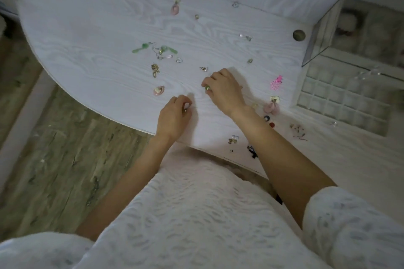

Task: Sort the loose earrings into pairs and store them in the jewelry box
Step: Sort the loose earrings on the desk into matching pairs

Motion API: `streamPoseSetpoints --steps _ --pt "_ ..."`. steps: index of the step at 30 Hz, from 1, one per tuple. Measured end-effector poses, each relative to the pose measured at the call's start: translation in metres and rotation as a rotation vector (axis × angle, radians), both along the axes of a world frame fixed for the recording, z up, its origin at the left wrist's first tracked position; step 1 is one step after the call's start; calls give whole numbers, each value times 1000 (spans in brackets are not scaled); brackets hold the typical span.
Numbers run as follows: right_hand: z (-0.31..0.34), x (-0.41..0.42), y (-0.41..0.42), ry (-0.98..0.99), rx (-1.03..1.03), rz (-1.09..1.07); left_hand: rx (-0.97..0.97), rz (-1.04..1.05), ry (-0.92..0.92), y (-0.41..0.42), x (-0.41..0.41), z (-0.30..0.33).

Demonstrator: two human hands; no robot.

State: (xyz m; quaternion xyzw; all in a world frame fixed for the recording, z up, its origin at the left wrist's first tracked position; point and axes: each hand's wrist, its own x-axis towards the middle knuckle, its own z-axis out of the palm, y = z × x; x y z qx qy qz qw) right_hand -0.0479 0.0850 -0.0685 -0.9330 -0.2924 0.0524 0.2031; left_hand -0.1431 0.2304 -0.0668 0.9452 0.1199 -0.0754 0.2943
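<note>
Several loose earrings lie scattered over the white wood-grain table [98,35]. My left hand [173,116] rests at the table's near edge, fingers pinched on a small silvery earring [186,108]. My right hand [223,89] is just to its right, fingertips closed on a small green earring [207,88]. A pink round earring [159,90] lies left of my hands, with a gold one [154,70] and green ones [143,47] beyond it. A bright pink earring [276,82] lies to the right. The clear jewelry box [354,35] stands at the far right, its compartment tray [343,102] pulled out.
More earrings sit near my right forearm: a pale pink round one [271,107], a dark one [252,152], a clear flower one [233,138]. A round hole [298,35] is set in the table beside the box. Wooden floor [54,148] lies below the table's curved edge.
</note>
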Motion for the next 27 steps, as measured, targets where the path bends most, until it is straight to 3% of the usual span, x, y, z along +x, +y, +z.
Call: streamPoseSetpoints --steps 6,10,16,22,27 --pt "39 -38 -31 199 571 -431 -238 -113 -158 -26 0 28" --pt "55 -85 -91 278 772 -679 -416 -197 -180 -80 -8 51" --pt "31 -139 -177 295 601 -864 -355 -388 -116 -171 -34 38" --pt "9 -158 -213 283 356 -804 -176 -435 -79 -228 -47 9" --pt "16 -169 -226 228 337 -745 -117 -435 -33 -233 -52 4"
